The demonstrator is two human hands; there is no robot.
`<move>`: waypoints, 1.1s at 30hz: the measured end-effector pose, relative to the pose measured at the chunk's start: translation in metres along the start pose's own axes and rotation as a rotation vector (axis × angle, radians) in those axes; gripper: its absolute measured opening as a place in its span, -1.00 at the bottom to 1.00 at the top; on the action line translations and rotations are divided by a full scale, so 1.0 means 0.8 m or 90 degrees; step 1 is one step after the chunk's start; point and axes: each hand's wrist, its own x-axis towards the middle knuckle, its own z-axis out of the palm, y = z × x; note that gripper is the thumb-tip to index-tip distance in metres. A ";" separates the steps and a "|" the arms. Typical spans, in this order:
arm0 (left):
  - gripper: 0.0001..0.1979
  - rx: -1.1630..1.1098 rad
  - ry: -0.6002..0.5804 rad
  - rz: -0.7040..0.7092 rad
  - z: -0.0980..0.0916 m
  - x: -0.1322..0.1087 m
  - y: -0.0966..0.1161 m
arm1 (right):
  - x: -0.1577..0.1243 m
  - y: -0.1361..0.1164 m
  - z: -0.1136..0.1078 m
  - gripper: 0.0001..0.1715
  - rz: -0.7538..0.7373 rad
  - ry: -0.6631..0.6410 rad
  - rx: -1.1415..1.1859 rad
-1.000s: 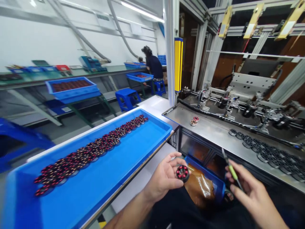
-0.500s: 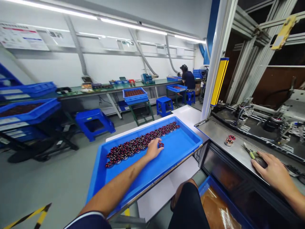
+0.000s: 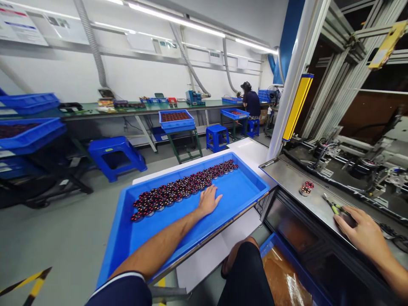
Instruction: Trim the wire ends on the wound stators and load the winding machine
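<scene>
My left hand [image 3: 209, 200] is over the blue tray [image 3: 236, 191], its fingers spread beside the near edge of the rows of small round red-and-black parts [image 3: 172, 193]; nothing shows in it. On the metal ledge [image 3: 287, 174] to the right, my right hand [image 3: 363, 227] rests at the green-handled pliers [image 3: 336, 208], with its fingers around the handles. Two round parts [image 3: 306, 188] stand on the ledge left of the pliers' tip.
A machine with metal fixtures [image 3: 363, 165] stands at the right behind a yellow light guard [image 3: 298, 108]. Below the ledge lies a bin with brown plastic [image 3: 283, 276]. Blue stools [image 3: 116, 155] and a seated person [image 3: 251, 102] are farther back.
The single part that was at my left fingertips now sits among the rows, and the left hand has opened flatter. My right hand remains at the pliers. The view has shifted slightly.
</scene>
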 end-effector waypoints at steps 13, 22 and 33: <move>-0.55 -0.215 0.027 0.249 -0.044 0.059 0.174 | -0.005 -0.042 -0.029 -0.48 0.068 0.228 0.057; -0.53 -0.354 -0.125 0.360 -0.014 0.084 0.384 | 0.001 -0.077 -0.022 -0.71 0.138 -0.044 -0.010; -0.30 -0.535 -0.172 0.281 0.016 0.083 0.395 | 0.000 -0.079 -0.017 -0.72 0.207 -0.104 0.083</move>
